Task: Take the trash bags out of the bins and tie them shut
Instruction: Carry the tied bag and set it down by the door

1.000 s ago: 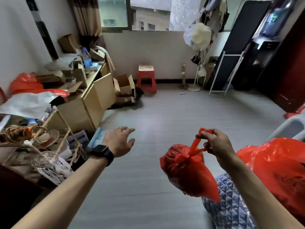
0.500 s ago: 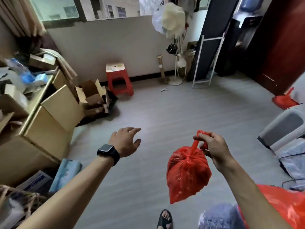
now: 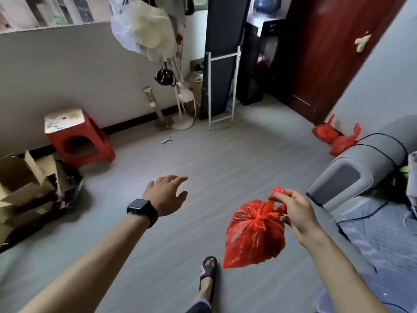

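A small red trash bag (image 3: 253,238), knotted at its neck, hangs in the air over the grey floor. My right hand (image 3: 293,208) pinches the twisted handles above the knot. My left hand (image 3: 165,195) floats to the left of the bag, palm down and fingers spread, holding nothing; a black watch sits on that wrist. Two more tied red bags (image 3: 336,137) lie on the floor by the dark red door at the right. No bin is in view.
A grey sofa arm (image 3: 356,175) and a quilted cover fill the right side. A red stool (image 3: 76,136) stands by the wall, with cardboard boxes (image 3: 29,184) at the left. A coat stand (image 3: 180,102) and a black panel are at the back. My sandalled foot (image 3: 207,274) is below the bag.
The view has swung to the right: the cluttered desk left the frame, and the door, sofa and two floor bags came in. The bag stays hanging from my right hand.
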